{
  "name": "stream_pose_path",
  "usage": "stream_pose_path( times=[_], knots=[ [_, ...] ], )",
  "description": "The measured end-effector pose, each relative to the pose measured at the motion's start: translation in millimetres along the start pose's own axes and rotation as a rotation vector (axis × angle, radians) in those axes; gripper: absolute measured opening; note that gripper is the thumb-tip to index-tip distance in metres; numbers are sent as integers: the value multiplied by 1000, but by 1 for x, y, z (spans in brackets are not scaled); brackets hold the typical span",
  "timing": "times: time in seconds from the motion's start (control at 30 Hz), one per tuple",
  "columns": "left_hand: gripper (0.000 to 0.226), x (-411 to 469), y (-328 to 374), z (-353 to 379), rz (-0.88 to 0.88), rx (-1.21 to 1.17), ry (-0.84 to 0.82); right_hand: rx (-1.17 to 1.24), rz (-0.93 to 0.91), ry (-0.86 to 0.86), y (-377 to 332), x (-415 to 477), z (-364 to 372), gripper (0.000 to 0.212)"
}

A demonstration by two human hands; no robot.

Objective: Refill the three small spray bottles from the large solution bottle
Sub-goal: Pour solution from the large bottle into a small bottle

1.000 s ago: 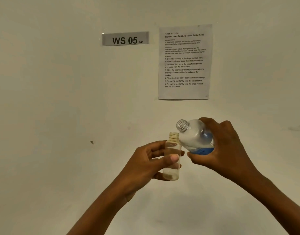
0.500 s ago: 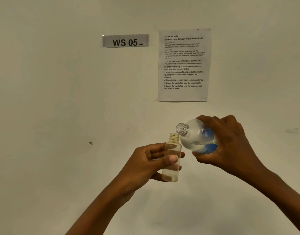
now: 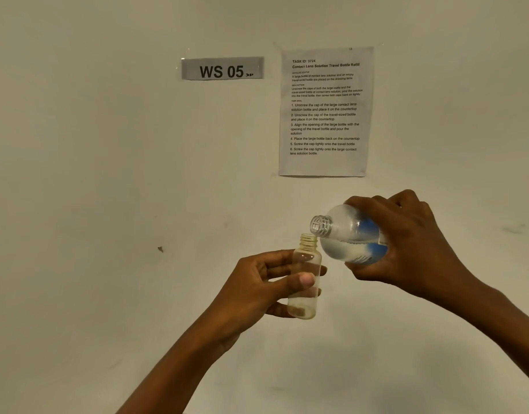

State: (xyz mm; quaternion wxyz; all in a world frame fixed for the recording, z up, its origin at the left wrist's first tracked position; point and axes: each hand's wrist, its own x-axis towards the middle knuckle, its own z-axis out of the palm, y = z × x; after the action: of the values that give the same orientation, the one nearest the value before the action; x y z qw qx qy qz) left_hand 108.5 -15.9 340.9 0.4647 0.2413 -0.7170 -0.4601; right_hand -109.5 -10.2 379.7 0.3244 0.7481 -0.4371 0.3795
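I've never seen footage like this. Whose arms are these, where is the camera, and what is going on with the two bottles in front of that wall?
There is no machine here: these are a person's two bare arms, filmed by one wide-angle camera worn on their head, so you see roughly what they see. No table shows in this picture, only a pale wall.

The left hand holds a small clear bottle upright. Its cap is off, and only a little liquid sits at its bottom. The right hand grips a large clear bottle with a blue label, also uncapped and tipped over so that its mouth hangs just above the small bottle's opening, ready to pour. I cannot make out a stream.

On the wall are a sign reading "WS 05" and a printed instruction sheet listing the refill steps.
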Motion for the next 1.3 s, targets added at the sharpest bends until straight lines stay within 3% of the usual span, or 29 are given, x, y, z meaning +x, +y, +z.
stream_pose_path(
  times=[1.3],
  knots=[
    [34, 3, -2, 1, 8, -28, -19, -90, -68, -88, 8, 9, -10, 73]
  ],
)
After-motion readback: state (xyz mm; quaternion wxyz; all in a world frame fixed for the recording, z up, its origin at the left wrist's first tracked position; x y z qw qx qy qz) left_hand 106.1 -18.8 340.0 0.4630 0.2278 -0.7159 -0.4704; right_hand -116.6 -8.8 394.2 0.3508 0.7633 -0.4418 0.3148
